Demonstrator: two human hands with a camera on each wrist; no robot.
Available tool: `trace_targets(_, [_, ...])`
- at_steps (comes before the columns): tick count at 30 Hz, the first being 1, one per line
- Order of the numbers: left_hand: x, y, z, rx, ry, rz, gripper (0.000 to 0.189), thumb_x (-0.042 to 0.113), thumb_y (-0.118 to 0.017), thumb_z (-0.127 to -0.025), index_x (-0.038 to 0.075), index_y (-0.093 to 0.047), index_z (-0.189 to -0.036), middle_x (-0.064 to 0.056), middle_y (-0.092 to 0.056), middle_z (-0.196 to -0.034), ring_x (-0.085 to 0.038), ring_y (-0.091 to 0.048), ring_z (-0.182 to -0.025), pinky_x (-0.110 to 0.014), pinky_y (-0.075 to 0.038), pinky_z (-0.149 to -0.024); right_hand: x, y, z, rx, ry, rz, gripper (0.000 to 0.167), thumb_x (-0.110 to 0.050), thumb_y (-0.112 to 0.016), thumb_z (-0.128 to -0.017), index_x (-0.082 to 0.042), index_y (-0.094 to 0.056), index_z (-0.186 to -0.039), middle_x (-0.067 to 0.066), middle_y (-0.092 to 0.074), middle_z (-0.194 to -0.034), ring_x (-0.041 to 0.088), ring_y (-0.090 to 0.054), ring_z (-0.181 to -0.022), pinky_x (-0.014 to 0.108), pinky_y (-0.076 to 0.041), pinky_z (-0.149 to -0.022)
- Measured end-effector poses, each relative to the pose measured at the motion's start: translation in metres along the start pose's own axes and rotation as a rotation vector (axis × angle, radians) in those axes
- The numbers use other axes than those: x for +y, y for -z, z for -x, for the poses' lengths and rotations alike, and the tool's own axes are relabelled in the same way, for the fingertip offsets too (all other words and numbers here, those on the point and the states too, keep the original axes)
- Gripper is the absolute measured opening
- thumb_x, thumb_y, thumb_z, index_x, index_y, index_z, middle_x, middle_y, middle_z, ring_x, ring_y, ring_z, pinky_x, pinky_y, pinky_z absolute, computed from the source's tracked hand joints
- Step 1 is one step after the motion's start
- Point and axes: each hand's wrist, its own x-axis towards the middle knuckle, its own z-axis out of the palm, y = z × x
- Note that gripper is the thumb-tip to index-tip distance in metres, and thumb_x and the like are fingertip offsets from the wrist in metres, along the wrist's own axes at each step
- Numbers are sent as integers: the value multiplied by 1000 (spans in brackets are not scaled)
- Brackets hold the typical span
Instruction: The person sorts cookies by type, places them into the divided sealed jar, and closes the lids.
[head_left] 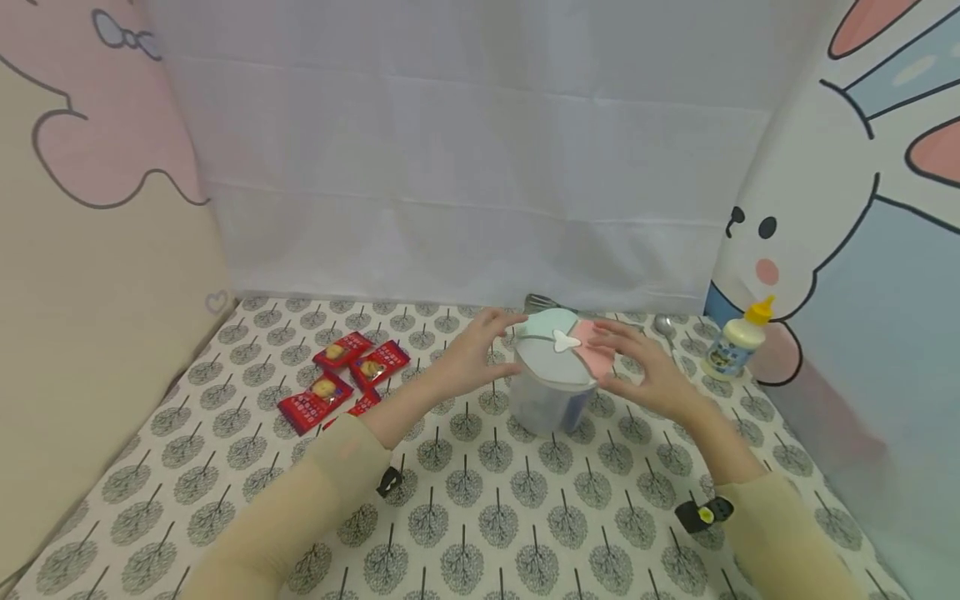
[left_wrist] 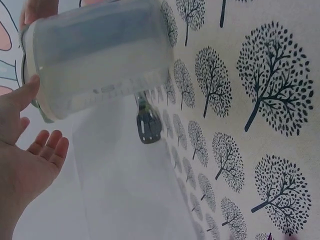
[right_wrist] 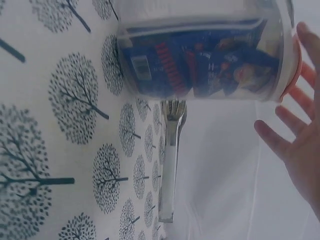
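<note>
A clear, round canister point(head_left: 546, 408) stands upright on the table, topped by a lid point(head_left: 542, 358) in mint, pale blue and pink sections with a white knob. Through its wall, the right wrist view shows a blue printed packet or label point(right_wrist: 200, 60). My left hand point(head_left: 480, 354) is at the lid's left side, thumb and fingers spread, the thumb at the rim in the left wrist view. On the other side my right hand point(head_left: 648, 371) has its fingertips over the pink section, fingers loosely bent.
Several red snack packets point(head_left: 378, 364) lie at the left. Behind the canister are a slotted turner point(left_wrist: 149, 125) and a pronged utensil with a pale handle point(right_wrist: 170, 165). A spoon point(head_left: 666, 327) and a yellow-capped squeeze bottle point(head_left: 735, 346) are at the right. Curtains enclose the table.
</note>
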Motion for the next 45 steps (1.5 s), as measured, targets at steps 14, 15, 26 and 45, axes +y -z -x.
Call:
trace_targets(14, [-16,-8,-9,-127,9,190,72,31,-72,-83,19,-37,-144,0,-39,-148,-22,-44,-129,-38,-39,-107,-18,-8,4,145,-44,69,48,-6,-82,-70,-7,-64,-115,14,-54,-127,29,-57,-107,34,-56,-80])
trace_targets(15, [-15,-9,-7,-107,15,192,72,31,-72,-82,19,-38,-144,1,-40,-147,-22,-44,-128,-39,-39,-106,-15,-7,3,133,-35,56,49,-5,-81,-70,-7,-64,-115,14,-54,-128,30,-57,-109,33,-56,-82])
trace_targets(26, [-2,-17,6,76,71,85,70,33,-78,-75,16,-49,-136,-1,-51,-137,-21,-48,-123,-47,-38,-106,-7,8,-14,-45,37,-137,48,9,-73,-74,7,-57,-119,29,-48,-131,38,-48,-119,19,-47,-94])
trace_targets(45, [8,-27,15,185,72,39,69,40,-77,-75,19,-49,-135,-3,-50,-135,-22,-47,-125,-46,-40,-104,-11,-17,-19,17,147,17,47,-15,-76,-77,-10,-61,-120,17,-50,-136,41,-35,-133,61,-33,-104])
